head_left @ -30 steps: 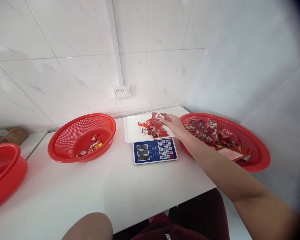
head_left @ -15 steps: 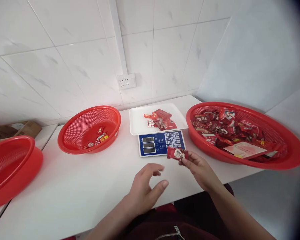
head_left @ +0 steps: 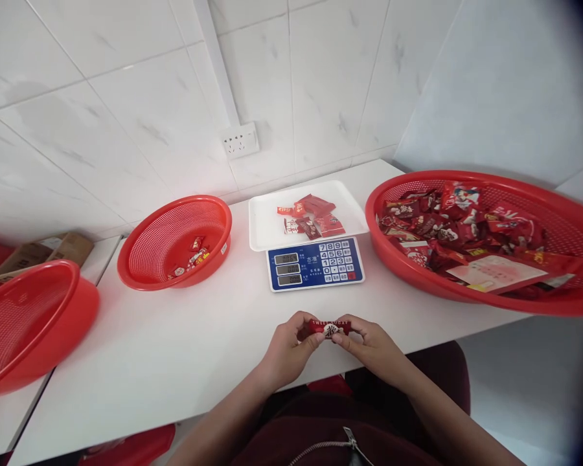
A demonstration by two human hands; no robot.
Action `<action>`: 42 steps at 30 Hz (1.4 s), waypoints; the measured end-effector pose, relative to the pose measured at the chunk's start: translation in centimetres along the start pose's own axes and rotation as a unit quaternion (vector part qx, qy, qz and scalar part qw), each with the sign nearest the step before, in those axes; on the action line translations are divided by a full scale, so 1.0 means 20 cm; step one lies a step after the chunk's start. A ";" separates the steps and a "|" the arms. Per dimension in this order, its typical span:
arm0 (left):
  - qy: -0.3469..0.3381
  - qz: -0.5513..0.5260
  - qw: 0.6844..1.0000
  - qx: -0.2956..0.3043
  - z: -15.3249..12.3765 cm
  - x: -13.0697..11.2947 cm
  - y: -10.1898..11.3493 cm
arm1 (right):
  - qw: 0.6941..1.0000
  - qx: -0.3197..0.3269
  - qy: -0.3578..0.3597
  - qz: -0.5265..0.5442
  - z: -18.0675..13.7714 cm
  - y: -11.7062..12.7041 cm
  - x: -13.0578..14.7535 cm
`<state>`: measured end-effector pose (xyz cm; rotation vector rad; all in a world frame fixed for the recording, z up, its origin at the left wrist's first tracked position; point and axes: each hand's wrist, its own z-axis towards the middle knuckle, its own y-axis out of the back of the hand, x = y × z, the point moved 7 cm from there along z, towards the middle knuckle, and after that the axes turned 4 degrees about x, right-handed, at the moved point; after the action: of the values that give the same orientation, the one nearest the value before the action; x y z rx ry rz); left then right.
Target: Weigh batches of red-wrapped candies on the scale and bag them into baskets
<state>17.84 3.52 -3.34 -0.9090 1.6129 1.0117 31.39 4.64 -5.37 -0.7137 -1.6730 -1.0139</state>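
Between both hands, over the near edge of the table, is a dark red candy packet point(head_left: 330, 329) with white lettering and a pale emblem. My left hand point(head_left: 291, 347) pinches its left end, and my right hand point(head_left: 369, 344) grips its right end with the thumb on the front. Just beyond stands a blue weighing scale point(head_left: 315, 264) with lit-up grey displays and number keys. Its white tray point(head_left: 265, 226) carries several red packets point(head_left: 315, 217). To the right, a large red basket point(head_left: 393, 272) is heaped with red candy packets point(head_left: 454, 226) and a pinkish card point(head_left: 500, 272).
A red basket point(head_left: 140, 259) at the left back holds a few small packets point(head_left: 197, 255). Another red basket point(head_left: 72, 323) stands at the far left edge, with cardboard point(head_left: 39, 255) behind it. A tiled wall with a socket point(head_left: 240, 140) borders the white table point(head_left: 175, 349).
My right hand has brought the candy packet down and left, towards my body. My left hand, open before, has closed on the packet's other end. The view has shifted slightly.
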 end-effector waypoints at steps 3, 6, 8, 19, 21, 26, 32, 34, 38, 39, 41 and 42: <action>0.012 0.035 0.999 0.007 0.01 0.01 -0.03 | 0.999 -0.025 0.000 -0.041 0.00 0.02 -0.02; 0.004 0.114 0.993 -0.002 0.05 -0.02 -0.01 | 0.998 -0.048 0.011 -0.038 0.01 0.06 -0.04; -0.030 0.181 0.982 -0.031 0.12 -0.08 0.04 | 0.997 -0.069 0.011 -0.026 0.01 0.09 -0.07; -0.113 0.473 0.856 -0.177 0.75 -0.55 0.44 | 0.996 -0.070 0.049 -0.022 0.03 0.10 -0.11; -0.096 0.486 0.850 -0.178 0.86 -0.56 0.44 | 0.995 -0.077 0.055 -0.021 0.03 0.10 -0.11; -0.053 0.505 0.845 -0.165 1.02 -0.56 0.42 | 0.994 -0.087 0.068 -0.021 0.02 0.10 -0.11; -0.054 0.466 0.864 -0.183 1.00 -0.63 0.46 | 0.994 -0.085 0.068 -0.028 0.02 0.10 -0.11; -0.076 0.440 0.873 -0.195 0.89 -0.66 0.46 | 0.994 -0.084 0.070 -0.019 0.02 0.10 -0.12; -0.102 0.362 0.912 -0.163 0.56 -0.58 0.34 | 0.994 -0.056 0.089 0.004 0.02 0.09 -0.12; -0.109 0.299 0.939 -0.130 0.48 -0.52 0.28 | 0.994 -0.050 0.102 0.010 0.02 0.09 -0.12; -0.106 0.217 0.968 -0.071 0.32 -0.39 0.15 | 0.990 -0.040 0.137 0.017 0.01 0.09 -0.10; -0.097 0.195 0.975 -0.042 0.25 -0.32 0.09 | 0.987 -0.036 0.155 0.016 0.01 0.09 -0.09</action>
<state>19.42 9.37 2.39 -0.5334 1.6229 1.4048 33.47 5.64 -6.60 -0.5929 -1.3579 -1.1056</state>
